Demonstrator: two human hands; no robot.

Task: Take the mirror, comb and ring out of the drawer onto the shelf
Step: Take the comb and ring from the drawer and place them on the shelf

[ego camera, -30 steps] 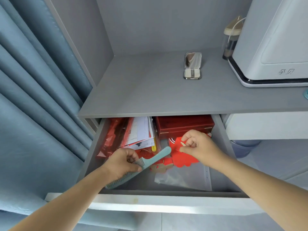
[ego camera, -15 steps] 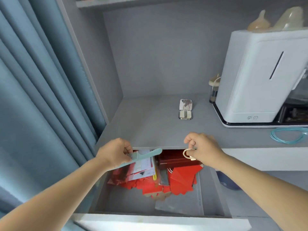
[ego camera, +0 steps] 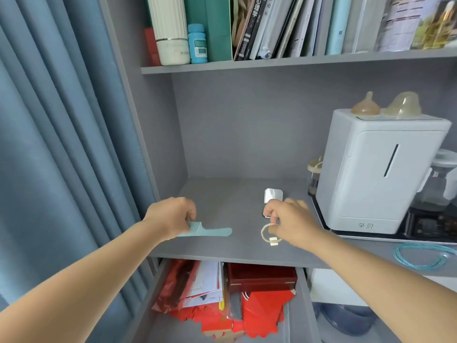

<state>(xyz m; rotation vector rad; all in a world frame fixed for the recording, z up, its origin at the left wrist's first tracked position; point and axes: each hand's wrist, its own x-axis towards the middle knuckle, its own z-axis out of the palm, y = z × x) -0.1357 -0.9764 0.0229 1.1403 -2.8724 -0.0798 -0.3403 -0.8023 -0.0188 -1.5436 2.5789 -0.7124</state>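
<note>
Head view: the left hand [ego camera: 173,216] pinches the toothed end of the comb [ego camera: 205,231], its grip clenched on it, with the handle pointing toward the mirror [ego camera: 273,196] and lying at or just above the shelf [ego camera: 235,251]; whether it touches yet I cannot tell. The right hand [ego camera: 291,222] holds the ring [ego camera: 269,233] by its top between finger and thumb, grip closed on it, so the ring hangs just in front of the mirror, close over the shelf. The mirror already lies on the shelf, partly hidden behind the right hand. The drawer [ego camera: 299,318], in front of and below the mirror, stands open and holds red packets and papers.

To finish well, I judge both hands should lower until each thing rests flat, then let go. The ring is best set down clear of the shelf's front edge so it cannot drop back into the drawer, and the comb laid fully on the shelf.
</note>
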